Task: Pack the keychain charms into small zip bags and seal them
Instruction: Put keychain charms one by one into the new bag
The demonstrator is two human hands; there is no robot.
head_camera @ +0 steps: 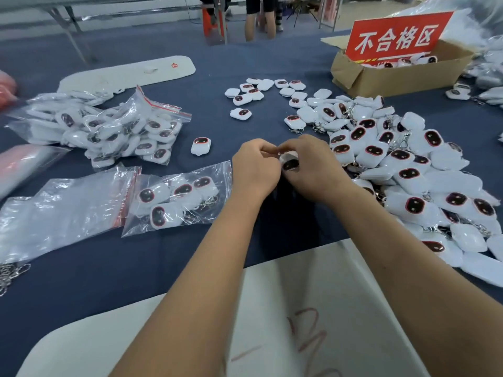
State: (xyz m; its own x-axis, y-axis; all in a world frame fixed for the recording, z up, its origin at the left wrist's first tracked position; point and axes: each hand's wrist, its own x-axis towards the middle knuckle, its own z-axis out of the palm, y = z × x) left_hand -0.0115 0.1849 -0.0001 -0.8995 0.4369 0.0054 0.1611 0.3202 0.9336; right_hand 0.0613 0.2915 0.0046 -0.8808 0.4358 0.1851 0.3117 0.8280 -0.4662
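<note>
White plastic charm (290, 161) with dark red-rimmed face, pinched between left hand (254, 165) and right hand (310, 161), fingers of both curled round it, above blue cloth (163, 257). Just left of the grip: small bag (177, 198) with several charms inside. Right of the grip: loose pile (408, 180). Far left: fuller bag (109, 126). Beyond, right: cardboard box (402, 74) with red sign (397, 36).

A white charm (290, 162) with a dark red-rimmed face sits upright beside the loose pile (408, 172).
</note>
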